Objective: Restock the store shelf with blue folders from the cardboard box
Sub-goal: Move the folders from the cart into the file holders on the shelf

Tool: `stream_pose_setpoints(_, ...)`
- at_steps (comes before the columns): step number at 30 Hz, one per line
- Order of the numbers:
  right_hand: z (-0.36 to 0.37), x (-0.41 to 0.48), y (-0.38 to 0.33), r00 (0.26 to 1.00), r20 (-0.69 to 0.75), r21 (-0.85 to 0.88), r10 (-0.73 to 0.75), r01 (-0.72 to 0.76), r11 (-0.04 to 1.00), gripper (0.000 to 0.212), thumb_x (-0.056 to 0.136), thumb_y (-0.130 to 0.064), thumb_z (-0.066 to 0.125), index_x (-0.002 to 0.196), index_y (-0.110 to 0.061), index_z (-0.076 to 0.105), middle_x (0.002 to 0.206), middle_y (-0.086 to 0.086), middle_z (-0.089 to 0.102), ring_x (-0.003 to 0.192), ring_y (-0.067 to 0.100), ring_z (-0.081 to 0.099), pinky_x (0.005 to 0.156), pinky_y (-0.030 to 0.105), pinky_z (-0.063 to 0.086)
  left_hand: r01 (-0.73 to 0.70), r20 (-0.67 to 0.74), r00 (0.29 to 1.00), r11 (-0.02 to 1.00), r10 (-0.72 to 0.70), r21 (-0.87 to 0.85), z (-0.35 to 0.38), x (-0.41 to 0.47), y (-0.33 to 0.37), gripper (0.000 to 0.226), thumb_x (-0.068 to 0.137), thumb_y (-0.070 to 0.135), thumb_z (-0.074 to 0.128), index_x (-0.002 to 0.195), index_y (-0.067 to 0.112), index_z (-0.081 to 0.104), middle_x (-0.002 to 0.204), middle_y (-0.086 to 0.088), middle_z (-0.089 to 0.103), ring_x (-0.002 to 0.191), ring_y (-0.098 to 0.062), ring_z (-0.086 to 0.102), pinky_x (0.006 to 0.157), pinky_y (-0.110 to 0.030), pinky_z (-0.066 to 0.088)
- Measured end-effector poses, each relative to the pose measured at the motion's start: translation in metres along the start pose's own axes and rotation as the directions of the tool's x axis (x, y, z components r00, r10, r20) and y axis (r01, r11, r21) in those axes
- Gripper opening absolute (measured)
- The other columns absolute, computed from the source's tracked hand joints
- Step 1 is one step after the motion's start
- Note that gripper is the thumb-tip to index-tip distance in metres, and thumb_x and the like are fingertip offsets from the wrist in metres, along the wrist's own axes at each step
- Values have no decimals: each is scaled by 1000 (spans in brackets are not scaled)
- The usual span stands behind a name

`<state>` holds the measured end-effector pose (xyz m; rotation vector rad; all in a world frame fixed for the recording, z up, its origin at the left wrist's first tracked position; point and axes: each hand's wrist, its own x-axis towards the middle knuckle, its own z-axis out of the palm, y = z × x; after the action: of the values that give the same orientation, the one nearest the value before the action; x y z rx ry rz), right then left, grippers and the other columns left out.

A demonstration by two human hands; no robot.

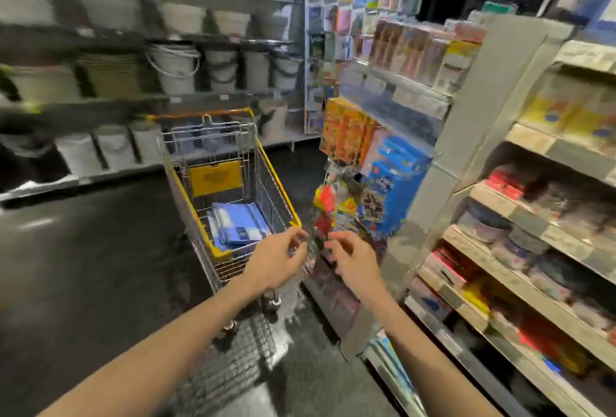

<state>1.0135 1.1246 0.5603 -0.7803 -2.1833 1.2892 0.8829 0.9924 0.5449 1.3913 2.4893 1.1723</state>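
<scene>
Low in the centre of the frame, the left hand (278,260) and the right hand (355,261) are held close together. Between them sits a crumpled piece of clear plastic film (311,250). The fingers of both hands are curled inward and the film appears to be pinched from either side by fingertips and thumb. The view is blurred, so it cannot be told whether the film is loose or hangs from the end display of packets (383,169) just behind it.

The blue folders (238,223) are seen left of centre, stacked flat in the bottom of a wire shopping trolley (283,189) with yellow trim, just above the left hand. No cardboard box is seen in the frame. The store shelf (533,233) fills the right side, its tiers packed with blurred goods.

No folder is held, so the step in hand is judged to be dealing with wrapping between fetches, not placing stock. For the next move, the film has to be let go or put aside. A hand then has to be reached down past the trolley rim and a folder gripped by its edge. It is then to be carried across to the right, where a gap on a shelf tier has to be found.
</scene>
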Motion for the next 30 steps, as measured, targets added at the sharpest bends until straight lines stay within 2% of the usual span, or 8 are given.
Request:
stream_pose_setpoints(6,145,55,-3,991,125,-29,47,-44,999,13,96,-15,60,105,-18,70,86,-4,70,79,13,66,72,31,53,157,18,988,987,-157,-43,-57,10,-139,18,100,40,52,116,34,59,93,16,70,80,2,63,73,-24,50)
stream_pose_setpoints(10,216,81,2,976,204,-113,79,-57,992,16,100,-19,56,111,-19,68,96,-5,71,80,13,68,73,32,55,269,19,963,959,-269,-90,-90,23,-204,17,102,34,54,117,29,61,92,16,67,79,5,63,62,-8,41)
stream_pose_setpoints(13,259,106,9,959,253,-151,131,-94,984,21,99,-21,54,116,-18,68,103,-1,74,87,16,70,82,40,58,324,36,946,942,-322,-88,-101,38,-240,19,103,34,52,119,28,62,87,20,63,76,8,59,59,-9,38)
stream_pose_setpoints(15,285,126,14,952,255,-162,168,-129,978,23,99,-22,54,116,-17,68,103,-1,73,88,16,70,83,36,57,350,36,937,932,-348,-96,-101,52,-264,20,103,34,53,119,27,63,87,17,64,76,7,59,59,-9,37)
stream_pose_setpoints(19,318,165,27,942,264,-156,209,-172,973,15,98,-18,58,108,-17,68,89,-2,70,70,9,64,61,20,48,410,69,912,905,-405,-110,-88,78,-299,19,103,36,53,117,28,62,84,15,66,75,1,61,61,-18,43)
stream_pose_setpoints(23,350,224,55,916,304,-153,263,-226,962,15,95,-23,56,104,-20,68,91,-3,73,79,18,69,69,37,57,475,110,879,872,-464,-117,-67,121,-339,19,101,34,55,117,28,63,84,7,69,77,-10,65,71,-35,54)
stream_pose_setpoints(25,361,253,68,907,309,-146,288,-254,956,16,94,-25,56,103,-21,68,87,-2,73,75,18,68,70,39,55,498,131,865,859,-484,-119,-59,143,-357,19,99,30,56,116,26,64,82,4,70,73,-12,65,69,-36,52)
stream_pose_setpoints(30,382,339,99,830,369,-174,418,-380,908,18,94,-16,57,108,-14,69,87,-1,75,68,11,64,64,30,51,703,228,710,691,-667,-168,-43,226,-414,17,99,27,55,115,25,61,100,-4,70,84,-17,68,67,-29,50)
